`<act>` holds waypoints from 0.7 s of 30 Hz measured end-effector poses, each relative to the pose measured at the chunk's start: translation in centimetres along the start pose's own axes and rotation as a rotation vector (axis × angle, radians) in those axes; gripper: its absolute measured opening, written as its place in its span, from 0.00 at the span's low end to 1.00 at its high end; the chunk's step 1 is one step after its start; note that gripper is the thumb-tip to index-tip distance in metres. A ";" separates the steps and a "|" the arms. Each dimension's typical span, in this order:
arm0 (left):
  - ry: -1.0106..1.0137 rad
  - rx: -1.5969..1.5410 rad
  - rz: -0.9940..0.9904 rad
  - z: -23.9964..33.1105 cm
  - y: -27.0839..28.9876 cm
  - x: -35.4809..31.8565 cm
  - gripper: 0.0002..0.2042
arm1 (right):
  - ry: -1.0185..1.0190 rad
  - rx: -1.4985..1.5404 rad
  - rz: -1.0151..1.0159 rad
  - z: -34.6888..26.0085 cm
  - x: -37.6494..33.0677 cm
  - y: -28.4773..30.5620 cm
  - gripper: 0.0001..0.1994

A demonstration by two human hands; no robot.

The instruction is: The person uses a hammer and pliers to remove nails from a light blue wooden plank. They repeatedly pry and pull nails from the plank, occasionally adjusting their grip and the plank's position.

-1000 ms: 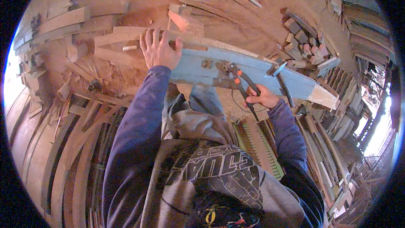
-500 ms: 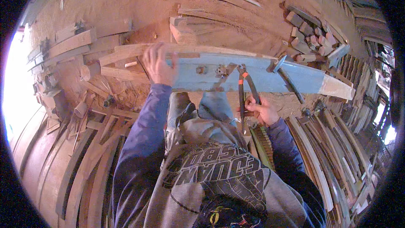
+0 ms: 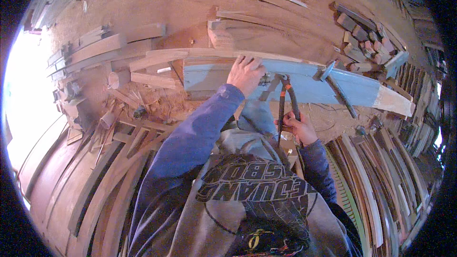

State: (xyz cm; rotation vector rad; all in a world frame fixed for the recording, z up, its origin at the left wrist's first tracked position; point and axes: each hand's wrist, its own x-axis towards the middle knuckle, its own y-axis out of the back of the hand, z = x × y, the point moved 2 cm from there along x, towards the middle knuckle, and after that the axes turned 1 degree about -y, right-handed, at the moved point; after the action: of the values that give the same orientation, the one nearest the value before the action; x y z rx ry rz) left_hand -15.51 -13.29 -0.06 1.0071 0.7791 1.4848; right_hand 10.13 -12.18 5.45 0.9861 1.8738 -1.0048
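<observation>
Across in front of me lies a long board point(image 3: 304, 69), painted mostly blue with a bare wooden right end. My left hand point(image 3: 246, 74) rests palm down on it, fingers slightly bent and apart near its far edge; whatever lies under the palm is hidden. A dark metal piece point(image 3: 266, 80) shows just beside that hand. Closed around the black handles of a pair of pincers point(image 3: 285, 85) with orange bands is my right hand point(image 3: 299, 127); the jaws point away, over the board. A hammer point(image 3: 343, 96) lies across the board farther right.
Wood offcuts point(image 3: 364, 38) are heaped at the far right. Timber blocks point(image 3: 97, 50) lie at the left, with a short log point(image 3: 115, 80) near them. Long curved planks point(image 3: 97, 190) fan out on the near left, and more strips point(image 3: 376, 181) on the near right. Sawdust covers the ground.
My left hand has moved right along the board, from its left part to beside the metal piece. My right hand keeps its grip on the pincers. The whole view has shifted slightly.
</observation>
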 end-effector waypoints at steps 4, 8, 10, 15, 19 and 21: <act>0.158 -0.026 0.191 -0.6 1.4 -1.5 0.06 | 0.016 0.019 0.044 0.2 -0.2 -0.1 0.08; 0.505 -0.013 0.162 -2.6 3.9 -4.9 0.05 | 0.019 0.016 0.012 0.1 -0.2 -0.2 0.08; 0.587 -0.014 0.031 -2.7 4.5 -6.3 0.05 | 0.041 0.060 -0.022 -0.1 -0.1 -0.4 0.08; 0.591 0.017 -0.018 -2.8 4.3 -7.0 0.06 | 0.012 0.048 -0.068 -1.2 0.1 -1.1 0.08; 0.566 0.016 -0.021 -3.0 4.1 -6.6 0.08 | 0.001 0.200 -0.116 -2.0 -0.4 -1.8 0.08; 0.537 0.027 0.005 -2.7 4.5 -6.3 0.09 | -0.022 0.225 -0.102 -1.9 -0.9 -1.9 0.08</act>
State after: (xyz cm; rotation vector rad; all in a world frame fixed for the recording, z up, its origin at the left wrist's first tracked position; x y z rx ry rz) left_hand -19.80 -20.04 1.76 0.6274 1.1751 1.7786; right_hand 8.27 -11.46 7.51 1.0109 1.8366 -1.3037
